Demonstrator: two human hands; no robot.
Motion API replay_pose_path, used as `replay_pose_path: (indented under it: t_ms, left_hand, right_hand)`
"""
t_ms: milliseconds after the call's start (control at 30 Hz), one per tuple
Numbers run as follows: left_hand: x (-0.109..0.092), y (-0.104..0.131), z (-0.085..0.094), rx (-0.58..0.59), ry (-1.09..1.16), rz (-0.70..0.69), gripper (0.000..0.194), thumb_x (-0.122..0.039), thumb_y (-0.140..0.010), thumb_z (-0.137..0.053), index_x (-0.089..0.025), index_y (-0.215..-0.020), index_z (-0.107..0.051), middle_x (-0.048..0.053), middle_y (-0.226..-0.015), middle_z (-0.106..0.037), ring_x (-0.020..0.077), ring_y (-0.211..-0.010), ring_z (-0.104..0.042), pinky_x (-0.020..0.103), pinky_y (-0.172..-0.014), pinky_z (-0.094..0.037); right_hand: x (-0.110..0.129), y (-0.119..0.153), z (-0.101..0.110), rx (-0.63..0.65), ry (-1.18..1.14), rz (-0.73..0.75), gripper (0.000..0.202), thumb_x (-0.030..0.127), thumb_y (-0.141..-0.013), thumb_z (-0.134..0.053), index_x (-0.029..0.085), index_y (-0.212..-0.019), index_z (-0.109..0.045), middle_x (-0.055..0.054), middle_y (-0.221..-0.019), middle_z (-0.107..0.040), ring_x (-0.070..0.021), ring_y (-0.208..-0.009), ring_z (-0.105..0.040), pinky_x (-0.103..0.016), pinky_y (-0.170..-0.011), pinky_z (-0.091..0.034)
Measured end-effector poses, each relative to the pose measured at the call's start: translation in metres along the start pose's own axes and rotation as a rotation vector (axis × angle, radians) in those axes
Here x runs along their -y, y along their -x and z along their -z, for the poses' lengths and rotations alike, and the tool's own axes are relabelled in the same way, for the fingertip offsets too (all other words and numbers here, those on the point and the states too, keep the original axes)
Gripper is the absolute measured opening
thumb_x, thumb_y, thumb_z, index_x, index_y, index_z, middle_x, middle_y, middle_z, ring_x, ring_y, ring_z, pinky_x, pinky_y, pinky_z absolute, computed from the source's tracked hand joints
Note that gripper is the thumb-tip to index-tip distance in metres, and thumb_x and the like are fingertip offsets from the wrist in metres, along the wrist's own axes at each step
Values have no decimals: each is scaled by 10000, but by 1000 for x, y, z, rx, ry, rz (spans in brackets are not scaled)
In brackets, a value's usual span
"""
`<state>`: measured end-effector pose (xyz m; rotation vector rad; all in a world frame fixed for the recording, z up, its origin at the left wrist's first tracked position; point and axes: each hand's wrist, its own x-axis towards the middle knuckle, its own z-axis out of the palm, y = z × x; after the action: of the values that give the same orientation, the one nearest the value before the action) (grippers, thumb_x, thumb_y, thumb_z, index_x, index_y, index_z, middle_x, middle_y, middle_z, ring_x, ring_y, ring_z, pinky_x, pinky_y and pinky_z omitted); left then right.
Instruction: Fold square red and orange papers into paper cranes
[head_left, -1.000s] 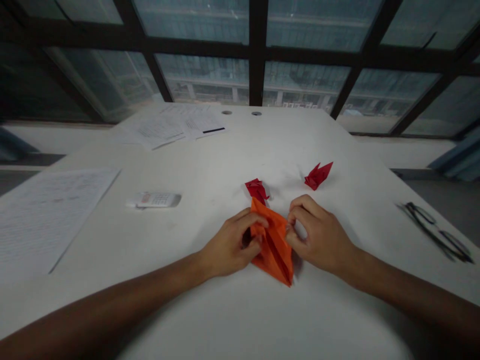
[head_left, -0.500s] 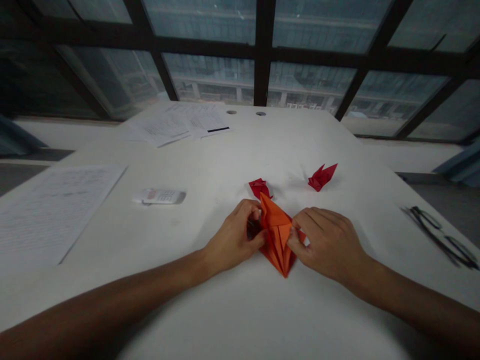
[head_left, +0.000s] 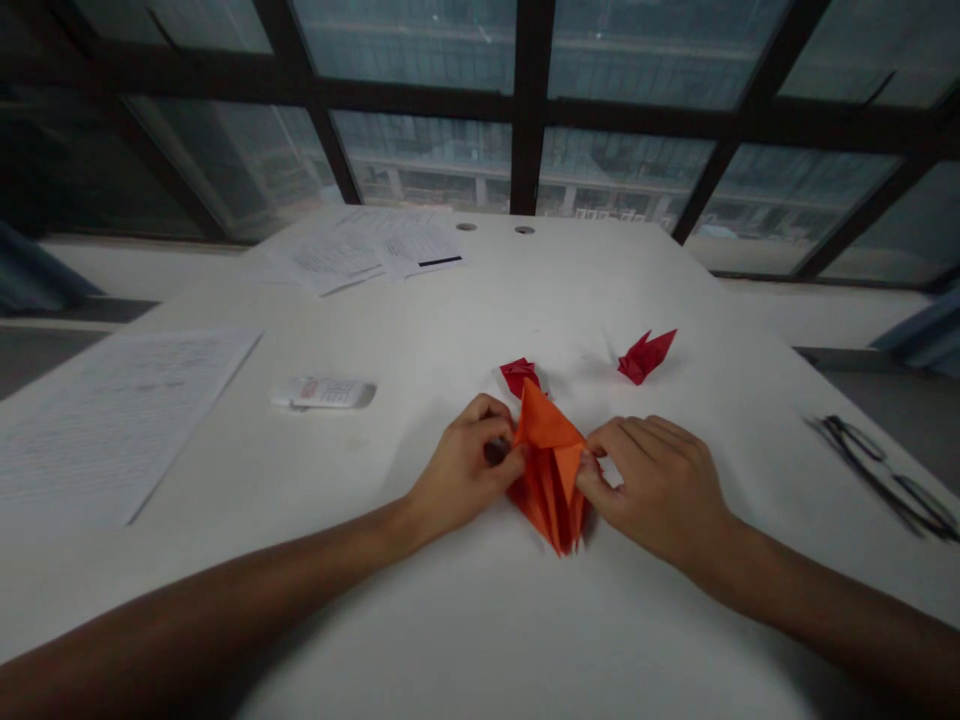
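Note:
An orange sheet of origami paper [head_left: 546, 470], folded into a pointed diamond shape, is between my two hands. My left hand [head_left: 472, 455] pinches its left edge with thumb and fingers. On the opposite edge, my right hand [head_left: 649, 475] grips the paper between thumb and index finger. The front layers of the paper stand apart in a fan of pleats, and its lower points face me. Just behind it sits a small red folded paper figure [head_left: 519, 375], partly covered by the orange tip. Another red folded paper figure [head_left: 646, 356] stands farther right.
On the white table [head_left: 420, 640], a white eraser-like item [head_left: 326, 393] lies to the left. Written sheets [head_left: 112, 420] rest at the left edge, with more papers [head_left: 360, 245] at the back. Black-framed glasses [head_left: 889, 475] lie at the right. Windows [head_left: 622, 170] stand behind the table.
The front of the orange paper has opened wider along its middle, and its lower points have spread apart. Both hands keep their pinch on its edges.

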<state>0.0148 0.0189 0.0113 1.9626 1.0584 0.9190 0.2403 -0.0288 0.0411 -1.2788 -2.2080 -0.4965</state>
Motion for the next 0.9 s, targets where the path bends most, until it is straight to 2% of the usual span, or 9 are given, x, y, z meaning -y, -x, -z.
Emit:
replay_pose_path:
  t_ms: [100,267,400,500,633,700,767,833,900]
  left_hand:
    - [0,-1,3,-94,11,18,196,-168,-888,-587,-175,-699,-536,19,-878,-517,128,-742,-528,224,-568,-441]
    - [1,1,5,-141,-35,-54,244,-228,-979,-521,-185,-740,-499,2,-802,-508,129,-721,-497,241,-612,-417]
    - [2,4,3,-165,-50,-27,273,-338,-1046,-463,-194,-815,-496,-1,-809,-523,128,-704,-496,239,-590,-408]
    - [2,7,2,-108,-53,-11,251,-362,-1064,-428,-204,-879,-487,-4,-817,-544,128,-697,-518,237,-587,-427]
    - [4,12,2,-56,-114,-98,200,-326,-1067,-429,-209,-913,-480,6,-867,-570,127,-731,-551,251,-651,-472]
    - [4,13,2,-60,-138,-142,182,-308,-1063,-436,-209,-916,-479,14,-893,-585,130,-757,-564,255,-672,-486]
    - [4,13,3,-71,-133,-151,176,-301,-1062,-439,-209,-918,-482,21,-912,-603,131,-777,-581,252,-682,-504]
    - [2,11,4,-92,-78,-127,175,-300,-1062,-442,-209,-920,-488,28,-932,-628,129,-787,-600,241,-682,-527]
    - [1,8,7,-132,-17,-88,184,-309,-1059,-455,-206,-913,-498,30,-928,-638,124,-775,-607,225,-665,-540]
  right_hand:
    - [-6,-2,-6,19,78,2,154,146,-846,-593,203,-704,-601,1,-643,-645,-179,-586,-577,-358,-670,-383]
    - [-12,-2,-9,31,111,-16,154,161,-845,-585,210,-699,-589,-2,-652,-660,-176,-587,-588,-348,-674,-383]
    - [-18,-6,-11,83,67,-181,76,197,-812,-613,216,-745,-585,11,-650,-655,-176,-591,-604,-327,-647,-375]
    - [-20,-10,-14,205,-67,-364,81,262,-819,-642,230,-849,-574,33,-665,-648,-169,-568,-604,-304,-603,-357]
    - [-21,-10,-21,321,-360,-556,327,326,-829,-667,244,-1100,-504,28,-797,-700,-165,-580,-624,-278,-563,-372]
    - [-24,-10,-25,314,-515,-582,366,304,-846,-647,240,-1156,-463,29,-811,-693,-162,-603,-633,-269,-559,-388]
    - [-27,-9,-26,316,-619,-566,329,268,-876,-602,238,-1175,-468,59,-736,-641,-151,-580,-601,-262,-546,-381]
    - [-31,-10,-25,309,-655,-543,362,222,-890,-564,233,-1242,-481,92,-663,-562,-140,-543,-548,-259,-535,-363]
    - [-34,-11,-22,273,-648,-520,484,180,-887,-545,223,-1362,-460,107,-638,-497,-134,-531,-509,-258,-542,-363]
